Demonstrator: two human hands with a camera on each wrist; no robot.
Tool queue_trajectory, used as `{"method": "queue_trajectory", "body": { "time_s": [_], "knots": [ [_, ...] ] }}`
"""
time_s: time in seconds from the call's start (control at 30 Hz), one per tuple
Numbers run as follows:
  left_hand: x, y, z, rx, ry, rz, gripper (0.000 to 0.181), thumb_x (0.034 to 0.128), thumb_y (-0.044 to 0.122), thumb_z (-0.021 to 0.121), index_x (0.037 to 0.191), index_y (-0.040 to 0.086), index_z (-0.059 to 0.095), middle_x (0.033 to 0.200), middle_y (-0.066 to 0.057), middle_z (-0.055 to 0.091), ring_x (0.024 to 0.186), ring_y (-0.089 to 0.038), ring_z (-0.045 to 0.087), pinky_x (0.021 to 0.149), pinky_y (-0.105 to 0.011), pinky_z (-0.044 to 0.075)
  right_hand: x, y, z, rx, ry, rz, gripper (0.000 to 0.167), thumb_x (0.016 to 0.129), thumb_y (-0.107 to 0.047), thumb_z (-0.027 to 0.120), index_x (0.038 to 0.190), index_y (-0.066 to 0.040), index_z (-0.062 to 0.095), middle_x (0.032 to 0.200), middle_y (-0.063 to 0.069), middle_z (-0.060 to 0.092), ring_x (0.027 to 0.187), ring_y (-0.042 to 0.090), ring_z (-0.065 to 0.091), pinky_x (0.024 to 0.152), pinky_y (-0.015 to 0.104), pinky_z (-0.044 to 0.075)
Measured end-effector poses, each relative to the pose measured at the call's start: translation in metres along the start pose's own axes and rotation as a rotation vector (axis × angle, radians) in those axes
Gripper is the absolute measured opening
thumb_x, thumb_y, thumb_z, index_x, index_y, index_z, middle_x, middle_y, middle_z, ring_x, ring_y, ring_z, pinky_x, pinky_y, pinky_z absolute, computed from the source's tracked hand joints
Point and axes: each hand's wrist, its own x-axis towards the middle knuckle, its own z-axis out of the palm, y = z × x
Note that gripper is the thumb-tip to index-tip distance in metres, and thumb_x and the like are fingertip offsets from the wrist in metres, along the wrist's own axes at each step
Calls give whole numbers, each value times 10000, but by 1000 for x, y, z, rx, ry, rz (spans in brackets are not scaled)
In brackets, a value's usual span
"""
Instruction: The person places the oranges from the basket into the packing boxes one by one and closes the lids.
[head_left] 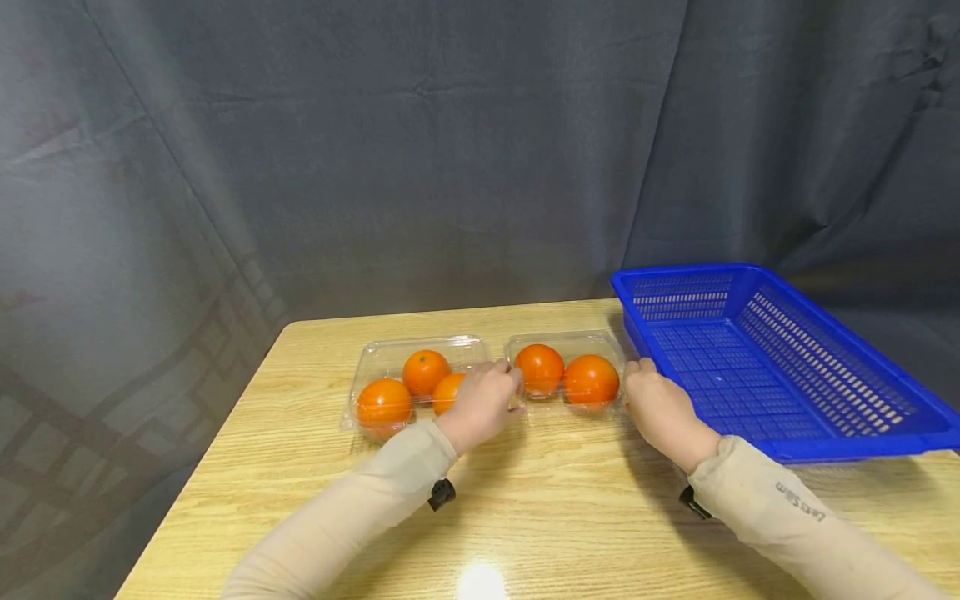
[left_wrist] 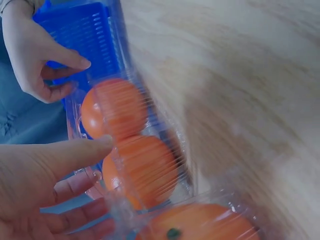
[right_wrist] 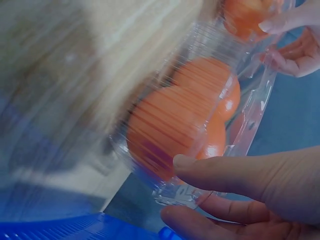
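Two clear plastic fruit boxes lie side by side on the wooden table (head_left: 540, 517). Three oranges (head_left: 426, 372) show in the left box (head_left: 382, 354). Through the ridged lid of the right box (head_left: 577, 337), two oranges (head_left: 591, 381) are visible in the head view. Between the boxes is my left hand (head_left: 486, 404), thumb and fingers apart at the right box's near end. At the opposite end, my right hand (head_left: 663, 412) has its thumb (right_wrist: 215, 172) over the lid's corner. A visible gap separates that thumb from the fingers. Exact contact is unclear.
A large blue plastic basket (head_left: 757, 367) with slotted walls stands at the right, close beside the right box and my right hand. Dark grey curtain (head_left: 450, 167) hangs behind the table. Bare tabletop lies in front of the boxes.
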Motion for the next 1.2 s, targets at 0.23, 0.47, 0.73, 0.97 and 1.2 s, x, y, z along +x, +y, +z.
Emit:
{"method": "queue_trajectory", "body": {
  "time_s": [0.23,0.47,0.73,0.97,1.2],
  "knots": [
    [-2,6,6,66,4,-31,282,723,312,790,877,121,651,941,-40,657,864,-215,633,919,-404,516,-5,-3,7,-5,18,22,178,672,130,646,765,90,500,662,186,476,430,296,517,352,388,467],
    [-3,8,11,111,41,-37,293,720,319,793,884,115,661,939,-40,654,841,-218,624,878,-383,523,-9,-4,15,-39,64,19,75,761,158,535,762,90,503,660,185,474,407,292,506,333,390,452],
    [-3,10,15,153,57,-42,307,729,307,790,929,109,667,1041,-64,664,876,-228,635,894,-388,526,-12,-4,19,-71,145,-17,106,723,177,520,734,79,482,647,176,457,387,280,486,312,374,427],
    [-4,11,17,190,78,-37,314,712,299,802,924,113,665,1007,-47,657,842,-202,633,852,-342,534,-13,-3,23,-90,192,-29,101,720,175,513,717,78,486,640,173,449,386,283,486,308,375,422],
    [-5,11,21,226,115,-28,268,716,272,797,897,124,666,974,-31,661,819,-182,638,851,-322,536,-14,-4,26,-107,242,-25,121,739,167,497,679,64,475,630,165,440,378,283,482,299,380,411]
  ]
}}
